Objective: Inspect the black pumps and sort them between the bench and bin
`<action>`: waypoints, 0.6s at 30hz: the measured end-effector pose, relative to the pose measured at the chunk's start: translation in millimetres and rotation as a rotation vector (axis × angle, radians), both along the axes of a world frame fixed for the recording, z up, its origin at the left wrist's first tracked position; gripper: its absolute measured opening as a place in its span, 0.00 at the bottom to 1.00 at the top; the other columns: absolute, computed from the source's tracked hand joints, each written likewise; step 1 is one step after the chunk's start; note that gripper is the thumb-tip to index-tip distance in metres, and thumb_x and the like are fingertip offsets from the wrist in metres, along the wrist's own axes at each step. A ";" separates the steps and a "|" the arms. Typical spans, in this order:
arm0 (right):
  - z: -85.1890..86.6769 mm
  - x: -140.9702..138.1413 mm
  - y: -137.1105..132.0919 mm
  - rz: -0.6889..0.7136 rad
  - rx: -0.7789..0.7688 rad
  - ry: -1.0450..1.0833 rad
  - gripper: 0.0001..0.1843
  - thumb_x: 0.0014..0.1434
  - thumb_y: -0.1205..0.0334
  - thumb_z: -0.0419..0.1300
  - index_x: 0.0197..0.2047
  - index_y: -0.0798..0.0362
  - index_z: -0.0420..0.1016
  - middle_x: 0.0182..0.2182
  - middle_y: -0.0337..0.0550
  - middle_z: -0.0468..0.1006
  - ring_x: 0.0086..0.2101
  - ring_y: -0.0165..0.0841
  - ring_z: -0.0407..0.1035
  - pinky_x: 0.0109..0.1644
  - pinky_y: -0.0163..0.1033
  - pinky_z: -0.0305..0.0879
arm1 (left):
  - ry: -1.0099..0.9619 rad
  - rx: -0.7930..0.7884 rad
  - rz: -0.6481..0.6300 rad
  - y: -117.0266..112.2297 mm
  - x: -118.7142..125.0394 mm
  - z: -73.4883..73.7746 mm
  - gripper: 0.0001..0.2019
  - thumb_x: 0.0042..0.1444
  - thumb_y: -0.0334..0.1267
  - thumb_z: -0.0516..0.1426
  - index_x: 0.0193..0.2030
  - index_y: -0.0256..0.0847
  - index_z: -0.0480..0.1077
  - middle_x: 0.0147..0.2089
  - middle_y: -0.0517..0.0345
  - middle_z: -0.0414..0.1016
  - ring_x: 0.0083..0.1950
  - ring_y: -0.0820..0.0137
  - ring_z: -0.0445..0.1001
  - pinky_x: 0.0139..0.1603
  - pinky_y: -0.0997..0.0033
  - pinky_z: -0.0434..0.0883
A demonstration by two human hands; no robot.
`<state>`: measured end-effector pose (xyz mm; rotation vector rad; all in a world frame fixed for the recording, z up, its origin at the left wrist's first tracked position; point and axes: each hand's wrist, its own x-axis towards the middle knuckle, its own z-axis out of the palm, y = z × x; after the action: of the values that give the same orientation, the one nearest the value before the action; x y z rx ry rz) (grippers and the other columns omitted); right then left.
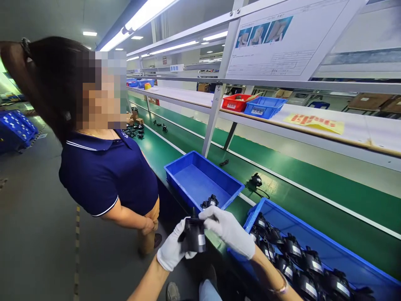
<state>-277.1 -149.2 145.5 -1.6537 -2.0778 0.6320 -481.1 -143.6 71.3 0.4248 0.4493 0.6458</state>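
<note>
Both of my hands wear white gloves and hold one small black cylindrical part [194,236] with a white label, low in the middle of the view. My left hand [173,251] grips it from the left and below. My right hand [228,230] closes over its top from the right. The part hangs just off the near edge of the green conveyor belt [282,194]. Right of my hands a blue bin [316,240] holds several more such black parts [291,257]. Behind my hands a second blue bin [200,177] holds one or two black parts [209,202].
A person in a navy polo shirt [106,175] stands close on the left, beside the belt. A lone black part with a wire [257,180] lies on the belt. On the shelf above sit a red bin [235,102] and a blue bin [263,106]. An instruction sheet [282,42] hangs overhead.
</note>
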 end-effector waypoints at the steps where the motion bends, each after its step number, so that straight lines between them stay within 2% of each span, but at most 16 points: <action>1: -20.3 -0.3 -0.2 -0.033 -0.042 0.026 0.22 0.73 0.59 0.38 0.48 0.52 0.74 0.37 0.44 0.82 0.37 0.33 0.78 0.40 0.36 0.73 | -0.043 -0.049 0.010 -7.9 -9.4 -0.9 0.29 0.53 0.63 0.65 0.50 0.41 0.79 0.38 0.55 0.83 0.32 0.71 0.78 0.24 0.77 0.67; 2: -43.7 -2.5 -1.6 -0.070 -0.081 0.035 0.26 0.72 0.63 0.34 0.48 0.53 0.74 0.36 0.46 0.83 0.36 0.34 0.78 0.40 0.38 0.74 | -0.104 -0.097 0.032 -15.5 -19.6 -0.6 0.28 0.54 0.61 0.65 0.50 0.39 0.79 0.41 0.52 0.84 0.38 0.68 0.81 0.30 0.76 0.71; 4: -95.8 -14.1 -10.2 -0.071 -0.169 0.036 0.19 0.66 0.67 0.45 0.51 0.54 0.76 0.46 0.49 0.84 0.47 0.36 0.79 0.54 0.43 0.74 | -0.255 -0.160 0.088 -30.1 -41.5 3.3 0.25 0.57 0.56 0.65 0.53 0.39 0.79 0.49 0.50 0.84 0.50 0.65 0.81 0.47 0.71 0.75; 6: -147.2 -33.3 -26.9 -0.008 -0.260 0.027 0.24 0.55 0.74 0.56 0.55 0.53 0.77 0.56 0.50 0.81 0.56 0.36 0.75 0.63 0.42 0.68 | -0.375 -0.149 0.108 -44.1 -62.0 9.9 0.23 0.60 0.53 0.64 0.57 0.42 0.78 0.56 0.52 0.82 0.56 0.65 0.79 0.57 0.70 0.72; 8: -189.3 -53.4 -47.7 0.044 -0.348 0.004 0.25 0.47 0.73 0.67 0.50 0.52 0.80 0.54 0.48 0.82 0.56 0.40 0.75 0.62 0.46 0.69 | -0.423 -0.110 0.114 -56.7 -78.5 16.9 0.23 0.62 0.53 0.62 0.59 0.44 0.76 0.60 0.53 0.80 0.61 0.65 0.76 0.61 0.69 0.70; 10: -218.1 -66.3 -66.9 -0.035 -0.406 -0.060 0.13 0.53 0.67 0.67 0.43 0.55 0.82 0.48 0.51 0.85 0.50 0.43 0.78 0.59 0.51 0.71 | -0.423 -0.086 0.136 -66.8 -90.9 22.4 0.23 0.62 0.54 0.61 0.60 0.46 0.75 0.61 0.54 0.79 0.63 0.65 0.74 0.63 0.69 0.68; 11: -227.5 -68.2 -74.6 -0.103 -0.420 -0.094 0.10 0.59 0.64 0.63 0.43 0.56 0.82 0.47 0.54 0.85 0.49 0.44 0.79 0.57 0.52 0.72 | -0.413 -0.086 0.149 -70.7 -95.9 24.2 0.24 0.62 0.55 0.61 0.60 0.47 0.76 0.61 0.54 0.79 0.63 0.65 0.74 0.63 0.69 0.68; 13: -237.5 -63.0 -86.3 -0.253 -0.427 -0.148 0.19 0.69 0.60 0.50 0.49 0.56 0.81 0.51 0.58 0.83 0.52 0.45 0.78 0.59 0.51 0.71 | -0.388 -0.086 0.158 -75.9 -103.8 25.8 0.25 0.61 0.58 0.60 0.59 0.48 0.76 0.60 0.53 0.79 0.60 0.65 0.76 0.61 0.68 0.69; 15: -239.2 -49.7 -94.5 -0.359 -0.424 -0.174 0.27 0.72 0.60 0.40 0.58 0.54 0.77 0.60 0.55 0.78 0.60 0.43 0.72 0.66 0.47 0.66 | -0.375 -0.061 0.181 -77.7 -109.4 25.4 0.26 0.61 0.59 0.59 0.60 0.49 0.74 0.60 0.52 0.79 0.58 0.64 0.76 0.58 0.67 0.72; 18: -232.6 -31.9 -105.8 -0.403 -0.437 -0.188 0.29 0.72 0.58 0.38 0.64 0.53 0.74 0.64 0.51 0.74 0.65 0.40 0.66 0.71 0.46 0.61 | -0.410 0.023 0.272 -75.1 -112.9 24.5 0.24 0.65 0.56 0.55 0.62 0.50 0.72 0.58 0.51 0.78 0.52 0.65 0.78 0.50 0.69 0.75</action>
<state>-309.0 -255.0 -87.2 -2.3758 -1.7182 0.8578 -594.1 -218.7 95.9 0.2442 0.1085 0.9777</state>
